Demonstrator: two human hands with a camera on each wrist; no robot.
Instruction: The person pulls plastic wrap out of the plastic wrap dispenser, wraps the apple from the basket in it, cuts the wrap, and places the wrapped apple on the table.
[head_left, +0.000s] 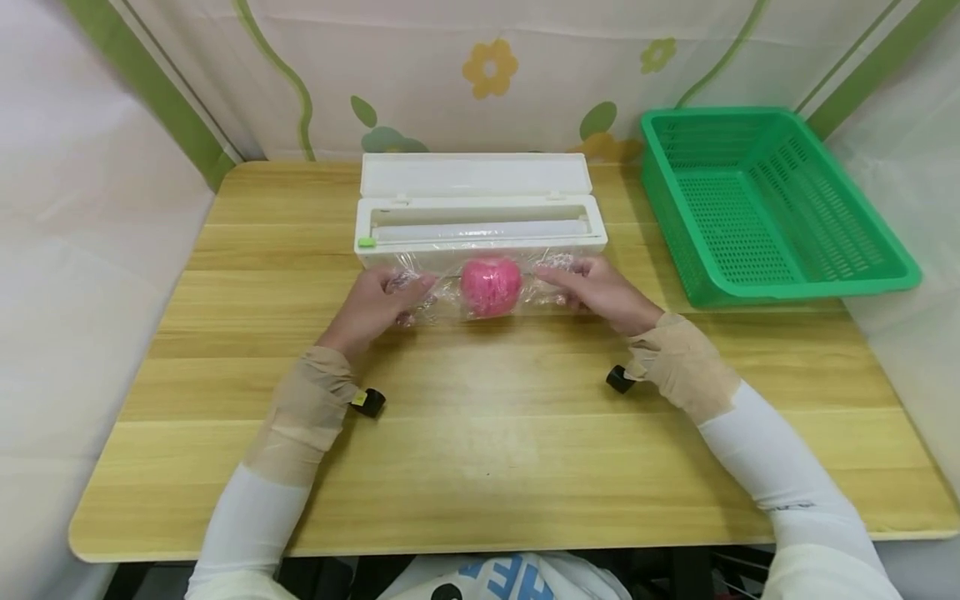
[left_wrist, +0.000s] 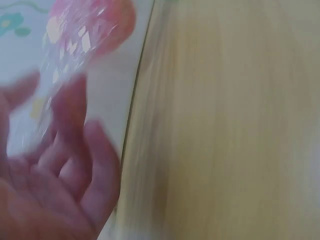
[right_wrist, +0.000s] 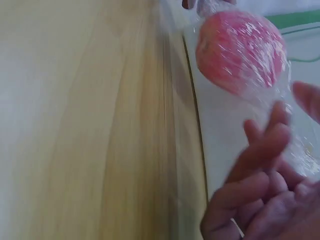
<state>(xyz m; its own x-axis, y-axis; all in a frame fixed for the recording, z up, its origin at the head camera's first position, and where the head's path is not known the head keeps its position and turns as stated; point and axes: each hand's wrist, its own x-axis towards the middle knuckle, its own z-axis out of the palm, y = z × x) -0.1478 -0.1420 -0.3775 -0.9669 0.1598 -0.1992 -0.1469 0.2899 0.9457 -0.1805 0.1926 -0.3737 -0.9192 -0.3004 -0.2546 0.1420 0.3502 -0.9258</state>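
A pinkish-red apple (head_left: 491,287) is wrapped in clear plastic wrap (head_left: 447,298), which is gathered on both sides of the fruit. On the left, my left hand (head_left: 375,304) pinches one gathered end between thumb and fingers. The other end is pinched by my right hand (head_left: 603,292). The apple hangs between the hands, in front of a white wrap dispenser (head_left: 480,254) whose lid (head_left: 476,175) is raised. Inside the dispenser lies a roll of film (head_left: 480,231). In the right wrist view, the film stretches tight and shiny over the apple (right_wrist: 240,52).
A green plastic basket (head_left: 783,292) stands at the back right of the wooden table (head_left: 480,450). The dispenser carries a small green slider (head_left: 367,242) at its left end. Behind the table hangs a floral curtain (head_left: 420,75).
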